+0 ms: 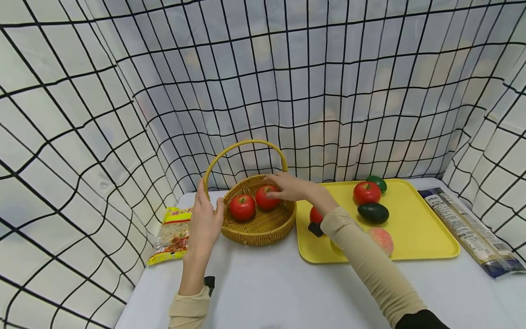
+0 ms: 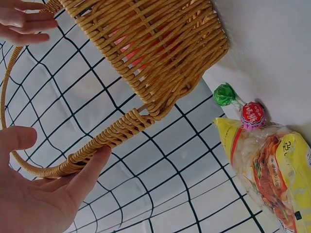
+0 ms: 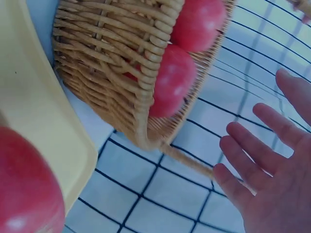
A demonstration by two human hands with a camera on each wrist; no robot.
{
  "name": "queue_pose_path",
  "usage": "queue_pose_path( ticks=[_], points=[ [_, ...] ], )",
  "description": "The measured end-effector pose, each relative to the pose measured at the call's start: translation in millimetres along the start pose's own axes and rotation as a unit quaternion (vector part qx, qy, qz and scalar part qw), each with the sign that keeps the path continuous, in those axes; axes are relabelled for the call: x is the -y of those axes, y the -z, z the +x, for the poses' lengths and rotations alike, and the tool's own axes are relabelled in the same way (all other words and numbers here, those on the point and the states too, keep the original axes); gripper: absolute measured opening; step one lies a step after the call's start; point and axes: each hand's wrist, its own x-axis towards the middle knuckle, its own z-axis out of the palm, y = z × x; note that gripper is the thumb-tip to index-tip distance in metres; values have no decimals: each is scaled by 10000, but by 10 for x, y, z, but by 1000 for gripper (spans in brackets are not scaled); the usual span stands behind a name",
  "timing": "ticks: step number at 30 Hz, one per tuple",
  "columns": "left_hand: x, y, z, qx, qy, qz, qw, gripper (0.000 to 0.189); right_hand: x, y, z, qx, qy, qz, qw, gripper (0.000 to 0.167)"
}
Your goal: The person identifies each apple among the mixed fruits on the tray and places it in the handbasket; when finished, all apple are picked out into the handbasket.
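A round wicker basket [image 1: 259, 237] with a tall arched handle [image 1: 246, 142] stands on the white table, with two red tomatoes [image 1: 242, 208] inside. Beside the handle's left side is my left hand [image 1: 205, 224]; in the left wrist view its straight fingers [image 2: 92, 170] lie against the handle while the thumb stands apart. My right hand [image 1: 291, 187] hovers over the basket's right rim, partly covering one tomato in the head view. Seen from the right wrist, its fingers [image 3: 250, 150] are spread and hold nothing.
To the right lies a yellow tray [image 1: 423, 228] with another tomato [image 1: 367, 193], a dark green avocado [image 1: 373, 213], a peach [image 1: 381, 241] and more produce. A yellow food packet [image 1: 170, 235] and wrapped candies [image 2: 252, 115] lie left; a long packet [image 1: 472, 233] lies far right. Black netting surrounds the table.
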Motion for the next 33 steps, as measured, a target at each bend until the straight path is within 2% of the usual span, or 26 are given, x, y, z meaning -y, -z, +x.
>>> queue_pose_path(
  ticks=[3,10,18,25,33],
  points=[
    [-2,2,11,-40,-37,-29,10000,78,1,6,-201,-390,43,74,9992,58],
    [-17,5,31,-90,-125,-77,9999,78,30,-1,-723,-1055,-434,542,9920,58],
    [-2,8,16,-72,-103,-36,9999,78,98,-62,-1152,-1594,-380,766,9835,58],
    [-9,-16,-3,59,-10,24,10000,78,141,-41,-1379,-1903,-333,846,9775,57],
    [-22,-18,-2,-45,11,55,10000,78,-3,-22,-1378,-2122,-228,661,9747,56]
  ],
)
